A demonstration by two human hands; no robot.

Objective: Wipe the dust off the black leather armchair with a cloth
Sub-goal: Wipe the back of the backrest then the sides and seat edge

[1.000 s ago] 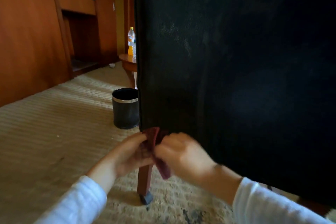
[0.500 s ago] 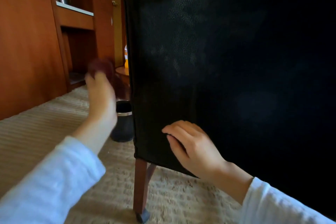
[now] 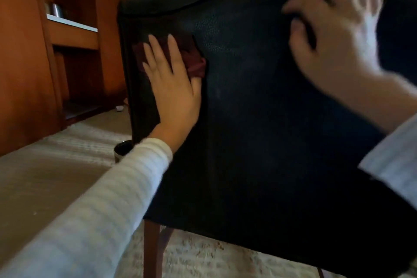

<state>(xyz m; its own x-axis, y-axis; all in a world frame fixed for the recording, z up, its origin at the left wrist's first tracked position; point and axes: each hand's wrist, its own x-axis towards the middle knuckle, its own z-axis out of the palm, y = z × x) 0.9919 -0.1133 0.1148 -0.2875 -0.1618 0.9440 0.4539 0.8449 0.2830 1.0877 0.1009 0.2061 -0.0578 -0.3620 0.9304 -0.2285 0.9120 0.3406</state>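
The black leather armchair fills the view, its back panel facing me, and its wooden leg stands on the carpet. My left hand lies flat with straight fingers, pressing a dark red cloth against the upper left of the back panel. My right hand is blurred near the chair's top edge at the upper right, its fingers bent against the leather, and I see nothing in it.
A black waste bin peeks out on the beige carpet behind my left sleeve. Wooden cabinets with shelves stand at the left, with a metal pot on one shelf.
My left hand carried the cloth from the air at the left onto the chair's upper back. My right hand rose from the lower panel to the top edge. The view moved upward.
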